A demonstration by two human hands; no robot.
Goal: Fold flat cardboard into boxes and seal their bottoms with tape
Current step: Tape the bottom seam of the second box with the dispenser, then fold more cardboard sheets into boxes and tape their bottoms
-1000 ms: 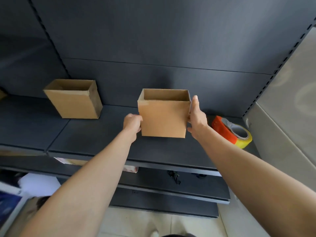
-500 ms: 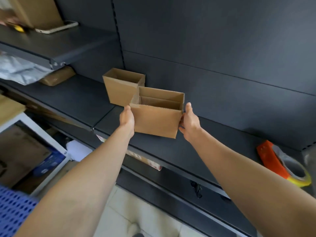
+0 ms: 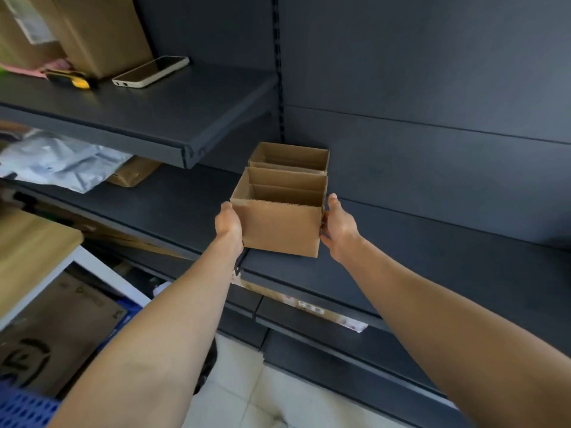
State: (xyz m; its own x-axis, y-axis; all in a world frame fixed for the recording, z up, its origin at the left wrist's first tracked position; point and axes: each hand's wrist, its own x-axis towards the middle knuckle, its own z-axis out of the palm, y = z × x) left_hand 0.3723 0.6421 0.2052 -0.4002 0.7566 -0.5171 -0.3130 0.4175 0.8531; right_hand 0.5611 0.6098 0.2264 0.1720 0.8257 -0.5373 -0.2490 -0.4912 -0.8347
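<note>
While dark metal shelving (image 3: 432, 72) fills the wall behind the near box (image 3: 278, 227), pale floor tiles (image 3: 247, 390) lie far below that box. The middle shelf (image 3: 432, 248) runs under the near box and out to both sides. An upper shelf (image 3: 154, 112) juts out above and left of it, and a wooden tabletop (image 3: 31, 242) sits well to its left, lower down.

Both bare forearms reach up from below the near box. The left hand (image 3: 228, 227) clasps its left wall. The right hand (image 3: 338, 225) clasps its right wall, thumb pointing up along the corner. The box is held between them, and most fingers are hidden behind the cardboard.

The near box stands upright and open-topped at the shelf's front edge, with folded flaps showing inside. The far box (image 3: 289, 157), also open-topped, sits just behind it; whether they touch cannot be told.

Up and left of the near box are a large carton (image 3: 102, 32) and a phone (image 3: 151, 71), and a crumpled plastic bag (image 3: 61, 162) lies well to its left.
</note>
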